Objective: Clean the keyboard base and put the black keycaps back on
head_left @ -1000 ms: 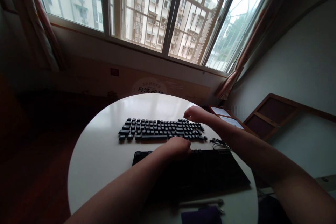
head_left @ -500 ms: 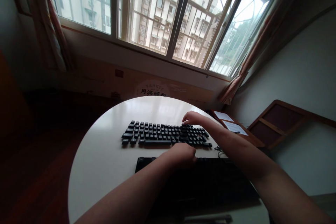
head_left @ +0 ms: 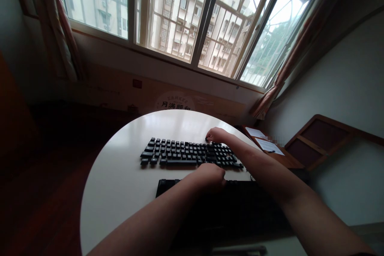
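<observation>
Head view, dark keycap [head_left: 206,139] between pinched fingers [head_left: 210,136] of right hand [head_left: 217,133], left hand [head_left: 210,174] over black keyboard [head_left: 240,208], its grip unclear

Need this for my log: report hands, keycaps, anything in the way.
Left hand over black keyboard, grip unclear. Right hand pinching an apparent keycap. Keycap rows beyond keyboard. Left forearm hides part of it.

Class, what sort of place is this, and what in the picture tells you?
Probably a room in a home: curtains hang beside a wide window facing an apartment block, and a white table with a curved edge holds black keycaps.
</observation>
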Motion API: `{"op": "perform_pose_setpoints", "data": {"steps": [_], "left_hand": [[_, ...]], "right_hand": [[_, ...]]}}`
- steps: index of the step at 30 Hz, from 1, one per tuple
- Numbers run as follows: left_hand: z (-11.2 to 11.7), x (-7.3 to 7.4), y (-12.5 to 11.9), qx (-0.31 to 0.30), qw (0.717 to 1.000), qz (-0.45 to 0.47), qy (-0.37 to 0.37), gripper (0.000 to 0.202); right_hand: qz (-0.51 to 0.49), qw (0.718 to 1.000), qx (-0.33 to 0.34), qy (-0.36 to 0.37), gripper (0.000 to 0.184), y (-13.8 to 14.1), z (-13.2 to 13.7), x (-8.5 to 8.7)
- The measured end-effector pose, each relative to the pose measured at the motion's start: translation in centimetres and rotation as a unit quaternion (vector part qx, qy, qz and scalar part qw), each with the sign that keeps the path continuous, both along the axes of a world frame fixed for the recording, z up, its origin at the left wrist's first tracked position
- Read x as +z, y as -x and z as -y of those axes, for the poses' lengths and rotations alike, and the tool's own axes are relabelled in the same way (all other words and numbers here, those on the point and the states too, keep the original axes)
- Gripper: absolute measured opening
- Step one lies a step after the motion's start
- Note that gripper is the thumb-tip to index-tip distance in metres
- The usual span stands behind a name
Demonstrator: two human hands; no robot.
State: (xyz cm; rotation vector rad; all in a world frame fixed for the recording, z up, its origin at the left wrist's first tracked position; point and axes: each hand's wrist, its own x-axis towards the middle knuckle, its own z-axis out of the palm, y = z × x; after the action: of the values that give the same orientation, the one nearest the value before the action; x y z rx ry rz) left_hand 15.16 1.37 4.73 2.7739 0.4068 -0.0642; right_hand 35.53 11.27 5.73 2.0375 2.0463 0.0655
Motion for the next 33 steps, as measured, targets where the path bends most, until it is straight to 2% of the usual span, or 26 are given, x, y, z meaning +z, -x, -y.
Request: {"op": "perform_pose_setpoints", "data": {"steps": [9, 13, 15, 18, 20, 22, 24, 27, 30, 33], "left_hand": [[0.0, -0.3, -0.2, 0.000, 1.000, 0.007, -0.013, 0.034], [-0.2, -0.6, -0.4, 0.005, 1.000, 0.005, -0.011, 0.035], [-0.2, -0.6, -0.5, 0.006, 1.000, 0.001, -0.010, 0.034], [-0.1, -0.5, -0.6, 0.011, 1.000, -0.002, -0.013, 0.032], [-0.1, -0.4, -0.7, 0.009, 1.000, -0.004, -0.019, 0.031], [-0.2, -0.4, -0.7, -0.004, 1.000, 0.000, -0.029, 0.030], [-0.3, -0.5, -0.8, -0.016, 0.999, 0.013, -0.037, 0.031], [-0.6, -0.8, -0.9, -0.017, 0.999, 0.024, -0.038, 0.034], [-0.7, -0.9, -0.9, -0.020, 0.999, 0.032, -0.034, 0.036], [-0.6, -0.8, -0.9, -0.021, 0.999, 0.032, -0.032, 0.037]], "right_hand": [[0.018, 0.999, 0.000, -0.034, 0.021, 1.8, -0.6, 0.0], [-0.009, 0.997, 0.007, -0.082, 0.023, 2.0, 0.6, 1.4], [-0.031, 0.994, 0.014, -0.108, 0.026, 1.7, 2.3, 2.6], [-0.084, 0.988, 0.034, -0.125, 0.025, 0.7, 6.8, 4.5], [-0.173, 0.977, 0.077, -0.102, 0.022, -0.1, 10.7, 5.6], [-0.224, 0.969, 0.081, -0.057, 0.023, -0.8, 14.7, 6.2], [-0.248, 0.967, 0.061, -0.019, 0.023, -1.3, 18.2, 5.9], [-0.271, 0.962, 0.022, 0.009, 0.023, -1.8, 21.4, 4.2], [-0.296, 0.955, -0.010, -0.011, 0.023, -1.8, 22.5, 2.0], [-0.317, 0.948, -0.016, -0.030, 0.023, -1.6, 22.7, 0.6]]}}
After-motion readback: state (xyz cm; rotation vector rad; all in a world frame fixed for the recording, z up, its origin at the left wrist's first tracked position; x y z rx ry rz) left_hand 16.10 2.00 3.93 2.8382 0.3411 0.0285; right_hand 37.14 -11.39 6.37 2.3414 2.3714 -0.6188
